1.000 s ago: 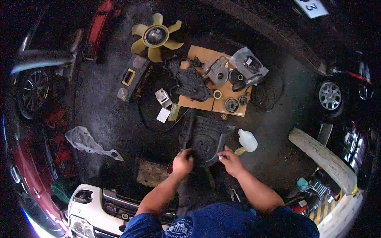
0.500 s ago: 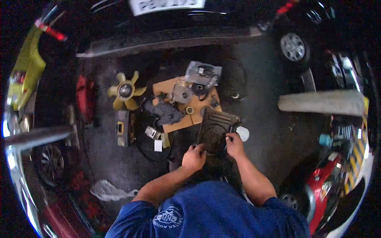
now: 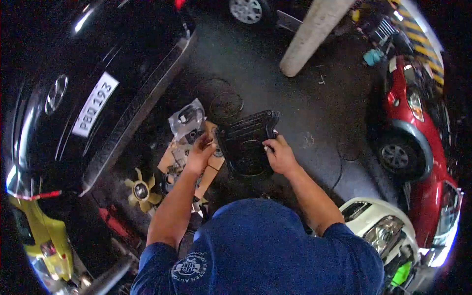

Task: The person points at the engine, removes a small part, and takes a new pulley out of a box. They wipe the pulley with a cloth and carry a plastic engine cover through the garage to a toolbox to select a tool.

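A black ribbed cover [image 3: 246, 129] with a large round shape in its lower part is held up in front of me, tilted. My right hand [image 3: 280, 153] is closed on its right edge, thumb and fingers pinching there. My left hand [image 3: 200, 155] is at its left edge with fingers curled. Below and left of the cover lies a cardboard sheet [image 3: 211, 172] bearing several dark and metal parts, partly hidden by my left forearm. A clear plastic bag [image 3: 188, 118] with dark parts inside rests at the sheet's far end.
A cream-coloured fan [image 3: 141, 191] lies on the floor at left, near a red object [image 3: 118, 223]. A dark car [image 3: 98, 103] stands at left, a red car [image 3: 413, 118] at right. A white car front [image 3: 378, 221] is close by my right arm. A pale post [image 3: 312, 42] stands ahead.
My view has turned to the right, so the floor parts and dark car appear further left. Both hands and the black ribbed cover have swung along, and my left hand appears higher on its left side.
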Available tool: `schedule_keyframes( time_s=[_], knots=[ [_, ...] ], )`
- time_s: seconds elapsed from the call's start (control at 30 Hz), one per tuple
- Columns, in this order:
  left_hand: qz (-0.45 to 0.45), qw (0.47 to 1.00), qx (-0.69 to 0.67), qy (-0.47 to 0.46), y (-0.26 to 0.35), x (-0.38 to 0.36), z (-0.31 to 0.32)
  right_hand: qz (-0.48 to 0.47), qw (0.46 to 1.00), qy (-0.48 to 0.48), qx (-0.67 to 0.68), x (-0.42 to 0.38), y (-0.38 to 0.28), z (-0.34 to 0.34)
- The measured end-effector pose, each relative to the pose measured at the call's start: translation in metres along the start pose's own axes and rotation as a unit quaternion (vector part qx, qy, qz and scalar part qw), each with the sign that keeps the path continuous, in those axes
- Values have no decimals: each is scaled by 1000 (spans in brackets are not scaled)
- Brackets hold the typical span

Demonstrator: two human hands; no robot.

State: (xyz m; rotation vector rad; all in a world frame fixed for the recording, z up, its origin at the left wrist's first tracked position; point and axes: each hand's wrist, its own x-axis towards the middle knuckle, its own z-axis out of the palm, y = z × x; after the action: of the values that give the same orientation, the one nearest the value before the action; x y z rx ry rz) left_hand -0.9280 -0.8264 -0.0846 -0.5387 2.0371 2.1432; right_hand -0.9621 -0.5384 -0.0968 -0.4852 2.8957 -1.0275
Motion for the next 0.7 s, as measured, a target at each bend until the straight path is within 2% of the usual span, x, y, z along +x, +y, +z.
schedule_keyframes(
  time_s=[0.03,0.1,0.13,0.17,0.2,0.23,0.27,0.3,0.37,0.4,0.43,0.5,0.53,0.57,0.63,0.67,0.7],
  knots=[
    [5,1000,9,-13,12,4,14,3,1000,-9,19,-1,1,-17],
    [-105,975,-148,-129,38,20,48,17,999,7,38,-2,20,-39],
    [-113,966,-206,-109,24,29,68,20,999,6,40,-5,35,-44],
    [-85,974,-148,-147,13,43,80,24,999,9,41,-7,48,-50],
    [-68,986,-95,-120,14,45,98,60,997,25,50,-9,54,-56],
    [-25,986,-64,-151,-2,61,105,91,996,-2,12,-9,63,-63],
    [-32,986,-69,-150,-7,70,121,110,993,-21,28,-7,61,-84],
    [-67,975,-91,-189,-35,99,119,111,993,-29,15,-9,71,-89],
    [-92,953,-210,-196,11,74,161,112,992,-2,62,-17,90,-96],
    [-86,950,-200,-222,14,79,174,150,985,-19,81,-18,93,-98],
    [-94,956,-190,-205,17,82,184,157,984,1,79,-24,97,-100],
    [-96,961,-175,-194,28,85,209,47,974,209,-75,-32,103,-108],
    [-65,971,-138,-184,35,83,224,50,963,252,-85,-34,95,-124],
    [-34,979,-101,-172,40,83,234,51,960,263,-87,-31,97,-125],
    [-29,976,-88,-199,45,87,249,39,966,255,26,-29,92,-127],
    [5,969,-28,-245,48,91,255,-2,962,267,51,-22,89,-126],
    [38,956,31,-289,49,94,262,3,961,272,51,-15,83,-133]
  ],
)
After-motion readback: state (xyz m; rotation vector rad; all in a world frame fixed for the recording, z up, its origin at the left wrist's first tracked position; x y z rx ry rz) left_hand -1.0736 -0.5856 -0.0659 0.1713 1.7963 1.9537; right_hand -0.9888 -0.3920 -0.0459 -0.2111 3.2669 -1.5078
